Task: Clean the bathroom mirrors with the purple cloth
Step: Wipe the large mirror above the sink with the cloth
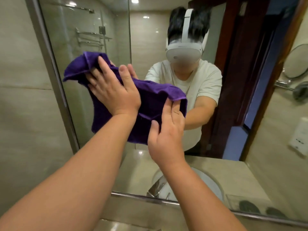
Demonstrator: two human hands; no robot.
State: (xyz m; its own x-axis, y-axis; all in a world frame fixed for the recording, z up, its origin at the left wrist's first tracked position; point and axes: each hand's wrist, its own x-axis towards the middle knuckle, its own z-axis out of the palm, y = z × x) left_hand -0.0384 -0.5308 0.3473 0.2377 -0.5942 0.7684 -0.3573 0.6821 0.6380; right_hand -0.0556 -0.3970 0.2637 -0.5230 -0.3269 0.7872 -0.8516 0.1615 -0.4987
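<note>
Mid-wipe, by the look of it: pressing the purple cloth (150, 100) against the glass of the big wall mirror (146, 39), over toward its left half. Left hand (113, 90) spread wide with straight fingers, bearing flat on the cloth's upper part. Right hand (165, 135) lower and further right, pinching the cloth's bunched edge, thumb in front and fingers tucked into the fold (seemingly to keep the loose end from dangling). Hands apart, joined only by the cloth between them. Hard to judge progress, with no streaks or wet patches readable on the glass; possibly much of the pane to the right and the small round mirror (296, 62) on the side wall yet to do. Next, most likely: sweeping sideways with even pressure, keeping the cloth spread rather than wadded, then working rightward and down toward the metal rail (150, 200) at the bottom edge.
</note>
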